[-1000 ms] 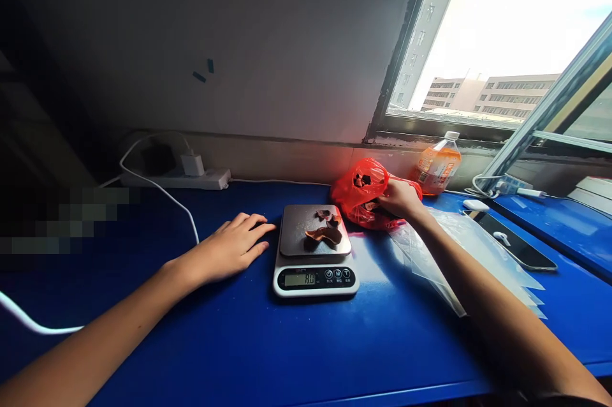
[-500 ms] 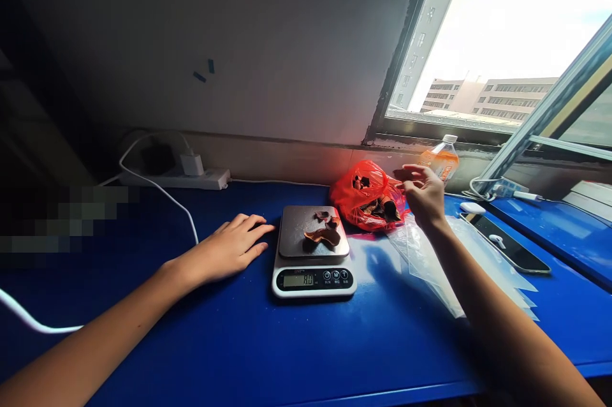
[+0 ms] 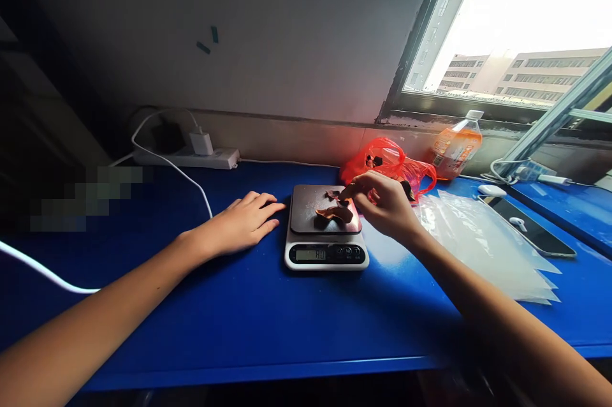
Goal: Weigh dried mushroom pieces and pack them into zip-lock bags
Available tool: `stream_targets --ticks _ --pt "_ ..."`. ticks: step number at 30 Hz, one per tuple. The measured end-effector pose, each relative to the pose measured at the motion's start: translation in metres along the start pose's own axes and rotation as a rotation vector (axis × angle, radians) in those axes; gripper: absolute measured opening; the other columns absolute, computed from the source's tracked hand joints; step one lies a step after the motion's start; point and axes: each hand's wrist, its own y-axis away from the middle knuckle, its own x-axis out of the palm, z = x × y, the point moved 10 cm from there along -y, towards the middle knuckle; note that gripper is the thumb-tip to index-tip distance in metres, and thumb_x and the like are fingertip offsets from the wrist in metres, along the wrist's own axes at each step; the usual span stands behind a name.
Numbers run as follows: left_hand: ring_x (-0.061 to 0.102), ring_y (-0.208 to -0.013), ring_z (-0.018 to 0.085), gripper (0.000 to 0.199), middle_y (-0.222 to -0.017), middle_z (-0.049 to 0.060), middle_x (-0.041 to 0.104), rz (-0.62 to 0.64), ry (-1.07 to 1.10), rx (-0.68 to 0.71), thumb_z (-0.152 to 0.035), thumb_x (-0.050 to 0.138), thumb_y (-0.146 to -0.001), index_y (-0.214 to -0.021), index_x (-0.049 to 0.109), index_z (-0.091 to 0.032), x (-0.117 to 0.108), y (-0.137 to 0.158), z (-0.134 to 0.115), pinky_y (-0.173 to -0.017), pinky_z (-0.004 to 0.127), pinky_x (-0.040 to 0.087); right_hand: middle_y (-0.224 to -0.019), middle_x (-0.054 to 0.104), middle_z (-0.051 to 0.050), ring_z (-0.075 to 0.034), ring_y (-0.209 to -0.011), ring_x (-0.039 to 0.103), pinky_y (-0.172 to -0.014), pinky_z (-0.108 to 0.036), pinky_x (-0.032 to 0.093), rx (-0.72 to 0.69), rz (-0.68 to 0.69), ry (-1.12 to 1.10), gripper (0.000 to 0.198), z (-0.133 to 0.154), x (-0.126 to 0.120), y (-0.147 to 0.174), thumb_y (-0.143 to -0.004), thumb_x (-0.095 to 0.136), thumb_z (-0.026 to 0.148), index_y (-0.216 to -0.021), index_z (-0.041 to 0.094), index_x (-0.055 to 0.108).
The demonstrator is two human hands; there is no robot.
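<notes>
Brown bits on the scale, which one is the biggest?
The long wavy piece on the scale, nearest its display. It stretches much wider than the smaller pieces behind it, near the right hand.

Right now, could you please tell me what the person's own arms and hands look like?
The left hand and right hand are bare, with no glove or watch visible. The left forearm and right forearm are slender and uncovered, with no sleeve in view; the left one bears a small spot.
</notes>
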Motion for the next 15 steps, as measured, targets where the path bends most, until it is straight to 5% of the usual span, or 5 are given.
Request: stream_targets --ticks 7,15 --pt "0.045 -0.128 0.03 0.049 -0.145 0.01 0.048 0.007 0.014 -0.008 -0.042 0.036 -0.097 -0.14 0.051 -0.025 0.0 0.002 0.0 -0.104 0.049 0.039 -0.089 0.075 -0.006 -0.018 -0.084 0.071 -0.076 -0.031 0.056 0.189 -0.019 -0.374 0.012 -0.024 0.006 0.003 -0.078 0.061 0.028 -0.086 0.019 0.063" --pt "0.045 -0.13 0.031 0.049 -0.146 0.01 0.048 0.018 0.008 -0.018 -0.039 0.037 -0.097 -0.141 0.051 -0.025 -0.003 0.006 -0.001 -0.104 0.051 0.04 -0.084 0.073 -0.005 -0.016 -0.077 0.068 -0.069 -0.029 0.053 0.334 -0.019 -0.5 0.029 -0.048 0.009 0.005 -0.073 0.071 0.038 -0.093 0.017 0.066"
